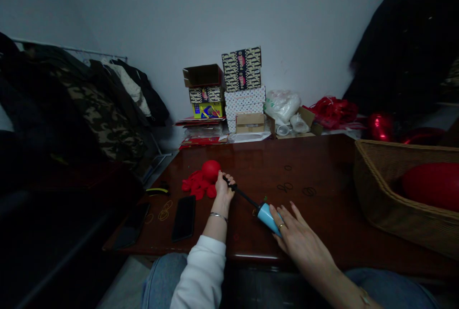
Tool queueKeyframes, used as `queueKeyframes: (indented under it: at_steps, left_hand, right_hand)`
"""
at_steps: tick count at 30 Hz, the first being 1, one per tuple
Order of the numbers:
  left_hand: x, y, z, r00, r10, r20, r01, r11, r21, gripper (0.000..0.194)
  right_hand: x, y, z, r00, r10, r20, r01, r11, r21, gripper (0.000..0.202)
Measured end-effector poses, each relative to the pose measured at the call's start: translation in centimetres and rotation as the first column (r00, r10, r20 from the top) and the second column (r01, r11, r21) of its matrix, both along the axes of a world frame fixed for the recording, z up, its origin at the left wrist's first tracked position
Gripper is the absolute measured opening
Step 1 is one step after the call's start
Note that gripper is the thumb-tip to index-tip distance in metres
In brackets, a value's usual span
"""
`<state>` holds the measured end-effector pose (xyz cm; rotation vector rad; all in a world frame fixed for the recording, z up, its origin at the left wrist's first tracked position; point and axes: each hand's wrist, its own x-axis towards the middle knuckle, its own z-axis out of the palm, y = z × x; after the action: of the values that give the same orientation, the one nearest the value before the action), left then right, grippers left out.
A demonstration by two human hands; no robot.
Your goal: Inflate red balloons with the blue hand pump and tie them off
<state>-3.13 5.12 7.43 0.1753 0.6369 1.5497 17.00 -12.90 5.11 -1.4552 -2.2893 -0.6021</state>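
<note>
My left hand (224,188) is closed around the black end of a hand balloon pump (268,218). Beside its fingers a small, round, partly inflated red balloon (211,171) shows; whether it sits on the pump's tip is hidden. Limp red balloons (198,185) lie in a pile just left of that hand. A thin black rod runs from the left hand to the pump's light blue barrel. My right hand (296,232) grips this barrel, some fingers laid along it and the palm side hidden.
Two dark phones (183,218), a yellow-and-black tool (158,191) and tan rubber bands (165,210) lie at left. Black bands (309,191) lie farther right. A wicker basket (375,170) holding a large red balloon (432,185) stands at right. Boxes (245,101) are stacked behind.
</note>
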Motion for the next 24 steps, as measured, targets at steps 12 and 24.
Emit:
queueKeyframes:
  at_steps: [12, 24]
  left_hand:
    - [2.4, -1.5, -1.4, 0.999, -0.003, -0.035, 0.003, 1.0, -0.008, 0.029]
    - [3.8, -1.8, -1.5, 0.993, -0.039, -0.114, 0.035, 0.999, -0.037, 0.029]
  right_hand:
    - [-2.5, 2.6, 1.4, 1.0, -0.025, -0.006, 0.024, 0.999, -0.041, 0.052]
    - [-3.6, 3.3, 1.5, 0.996, -0.081, 0.039, 0.082, 0.996, -0.024, 0.052]
